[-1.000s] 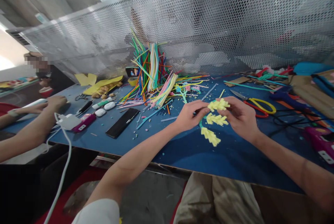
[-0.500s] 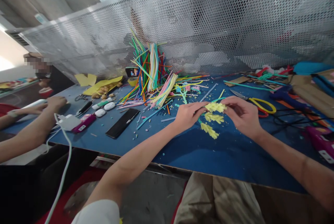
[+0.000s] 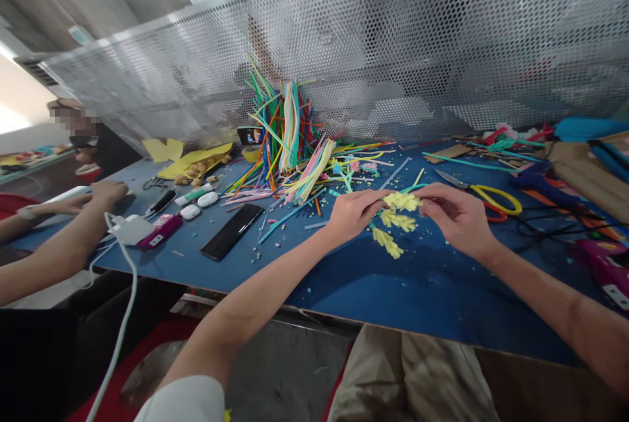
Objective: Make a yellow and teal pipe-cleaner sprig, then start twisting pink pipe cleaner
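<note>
Between my hands, above the blue tabletop (image 3: 373, 297), is a pipe-cleaner flower sprig (image 3: 397, 220) with several fluffy yellow sprays on a teal-green stem. My left hand (image 3: 352, 213) pinches it from the left, thumb and forefinger pressed together at the stem side. From the right, my right hand (image 3: 455, 217) closes its fingertips at the tip of the upper yellow spray. The lower sprays hang free below. Just right of my right hand lie scissors (image 3: 497, 199) with yellow and red handles, blades open on the table.
A tall bundle of coloured pipe cleaners (image 3: 289, 130) stands by the perforated metal screen (image 3: 393, 48). A black phone (image 3: 232, 232) lies to the left. Small clippings dot the table. A co-worker's arms (image 3: 63, 238) rest at the far left, near a white cable (image 3: 125, 317).
The hanging yellow sprays have swung slightly left. Both hands keep their grip in nearly the same place. The view has shifted a little.
</note>
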Tool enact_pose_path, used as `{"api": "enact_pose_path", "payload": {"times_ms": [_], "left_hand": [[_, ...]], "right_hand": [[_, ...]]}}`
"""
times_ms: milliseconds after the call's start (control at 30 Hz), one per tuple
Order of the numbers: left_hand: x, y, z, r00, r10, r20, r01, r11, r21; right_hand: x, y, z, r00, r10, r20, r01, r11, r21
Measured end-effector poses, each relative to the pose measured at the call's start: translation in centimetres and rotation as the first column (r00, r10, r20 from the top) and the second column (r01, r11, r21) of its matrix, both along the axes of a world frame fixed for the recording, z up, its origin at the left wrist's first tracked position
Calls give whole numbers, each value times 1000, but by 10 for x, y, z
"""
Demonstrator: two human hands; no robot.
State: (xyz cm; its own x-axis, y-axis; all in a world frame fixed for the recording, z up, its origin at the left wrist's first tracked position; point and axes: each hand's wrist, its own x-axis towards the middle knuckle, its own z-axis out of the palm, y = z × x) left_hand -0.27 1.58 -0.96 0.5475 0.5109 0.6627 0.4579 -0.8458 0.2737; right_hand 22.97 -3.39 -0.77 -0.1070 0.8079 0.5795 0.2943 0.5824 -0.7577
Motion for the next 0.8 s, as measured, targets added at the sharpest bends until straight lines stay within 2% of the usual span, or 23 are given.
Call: {"api": "enact_pose_path", "payload": {"times_ms": [200,333,433,567,800], "left_hand": [[-1,2,-4,999,-19,-35,19,1000,9],[-2,3,-4,998,-36,-45,36,999,-1],[-3,4,-2,997,-58,-58,58,998,7],[-4,4,-2,994,-80,-74,83,996,36],[-5,7,-7,990,-126,-56,130,990,60]], "right_hand": [[3,4,1,999,51,10,-51,998,27],[5,3,5,998,18,62,-20,1000,23],[7,4,5,997,-8,78,12,999,-45],[9,6,1,997,37,65,-27,989,-148],[11,9,-2,998,58,28,-51,975,-214]]}}
